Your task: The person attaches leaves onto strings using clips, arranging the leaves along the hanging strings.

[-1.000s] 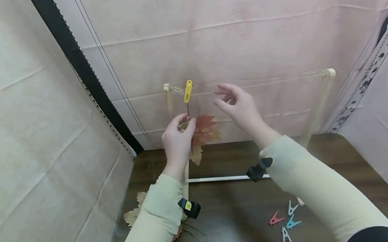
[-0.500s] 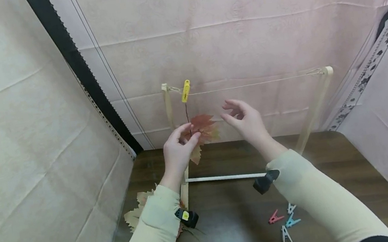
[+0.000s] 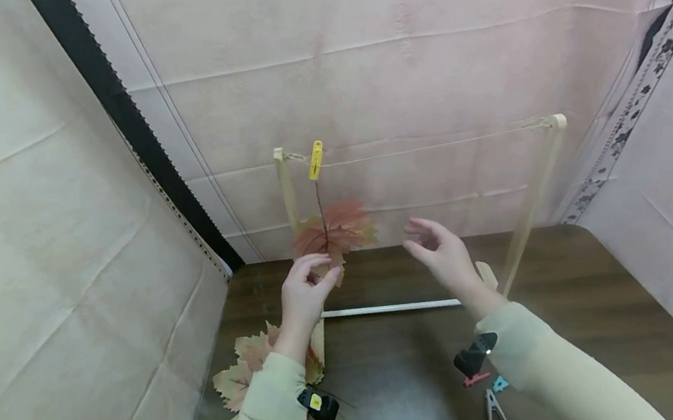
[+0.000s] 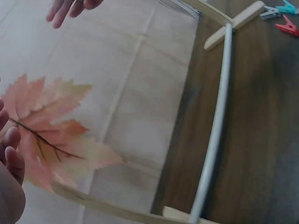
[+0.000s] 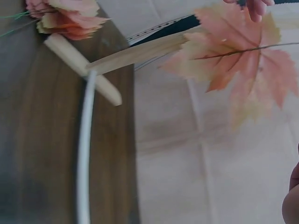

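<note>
An orange-red maple leaf (image 3: 341,227) hangs by its dark stem from a yellow clothespin (image 3: 316,160), which is clipped on a thin string (image 3: 405,152) near its left end. My left hand (image 3: 304,296) is just below and in front of the leaf, thumb and fingers apart. In the left wrist view its fingertips (image 4: 13,137) overlap the leaf's edge. Farther right, my right hand (image 3: 443,256) hovers below the string with loosely bent fingers and holds nothing. The right wrist view shows the whole leaf (image 5: 238,60) spread out, stem to the right.
The string runs between two wooden posts (image 3: 528,213) joined low down by a white rod (image 3: 391,308). More leaves (image 3: 234,383) lie by my left forearm. Red, blue and grey clothespins (image 3: 494,407) lie on the dark table near my right sleeve, which partly hides them.
My left hand has slid down from the stem and come away below the leaf, leaving it hanging. My right hand has lowered from near the string and shifted slightly right.
</note>
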A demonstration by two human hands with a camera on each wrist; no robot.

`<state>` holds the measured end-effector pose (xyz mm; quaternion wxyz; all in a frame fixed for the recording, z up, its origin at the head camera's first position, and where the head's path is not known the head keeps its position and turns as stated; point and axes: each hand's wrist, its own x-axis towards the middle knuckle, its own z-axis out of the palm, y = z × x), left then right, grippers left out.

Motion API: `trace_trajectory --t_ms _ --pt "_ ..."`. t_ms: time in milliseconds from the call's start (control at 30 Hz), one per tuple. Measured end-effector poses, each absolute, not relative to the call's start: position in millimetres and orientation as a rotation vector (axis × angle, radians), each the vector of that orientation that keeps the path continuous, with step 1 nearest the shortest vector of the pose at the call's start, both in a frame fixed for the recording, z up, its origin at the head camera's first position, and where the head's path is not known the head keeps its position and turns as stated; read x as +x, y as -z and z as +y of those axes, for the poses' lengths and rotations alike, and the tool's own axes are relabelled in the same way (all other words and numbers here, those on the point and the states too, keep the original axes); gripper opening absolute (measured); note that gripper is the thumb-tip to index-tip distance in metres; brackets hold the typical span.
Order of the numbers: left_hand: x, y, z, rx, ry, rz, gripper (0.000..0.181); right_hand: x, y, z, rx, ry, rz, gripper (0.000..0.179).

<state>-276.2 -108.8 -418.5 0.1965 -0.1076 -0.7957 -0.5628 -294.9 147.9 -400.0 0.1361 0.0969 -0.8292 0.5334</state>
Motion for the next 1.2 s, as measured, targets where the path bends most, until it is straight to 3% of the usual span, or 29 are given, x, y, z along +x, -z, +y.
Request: trace_trajectory --t_ms 767,1200 --pt "-264 462 -148 -0.187 1.492 -2.565 0.033 -276 472 187 0.105 -1.598 -2.485 0.05" --pt "-257 500 -170 -0.215 1.465 -2.729 0.018 -261 500 220 0.033 -1.472 -2.674 0.059"
